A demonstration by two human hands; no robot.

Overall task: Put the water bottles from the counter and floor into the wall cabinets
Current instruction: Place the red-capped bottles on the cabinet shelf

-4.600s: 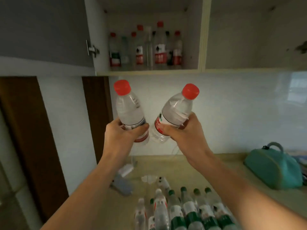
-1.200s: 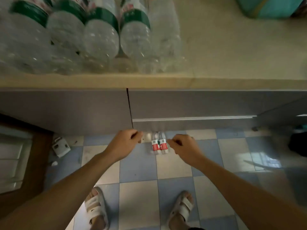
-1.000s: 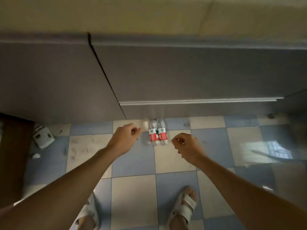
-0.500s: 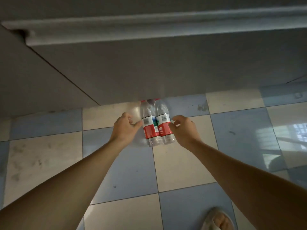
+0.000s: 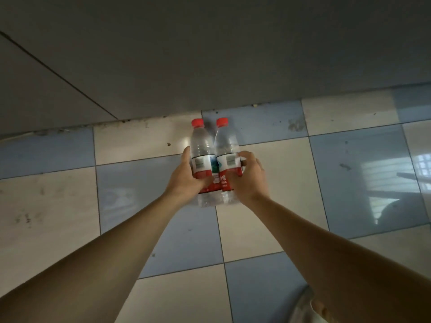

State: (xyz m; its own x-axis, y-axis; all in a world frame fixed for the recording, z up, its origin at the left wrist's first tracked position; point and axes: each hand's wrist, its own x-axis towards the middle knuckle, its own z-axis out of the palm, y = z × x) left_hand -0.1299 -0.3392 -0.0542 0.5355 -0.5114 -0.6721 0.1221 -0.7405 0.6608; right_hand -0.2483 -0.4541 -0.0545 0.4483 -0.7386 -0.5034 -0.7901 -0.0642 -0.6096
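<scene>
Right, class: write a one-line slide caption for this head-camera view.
Left hand and right hand each grip a red-capped water bottle upright on the checkered floor.

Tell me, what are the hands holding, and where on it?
Left hand grips the left bottle at its label; right hand grips the right bottle at its label.

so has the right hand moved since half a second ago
Yes. The right hand has closed in leftward onto the right bottle, judged against the bottles, which stand by the cabinet base.
</scene>
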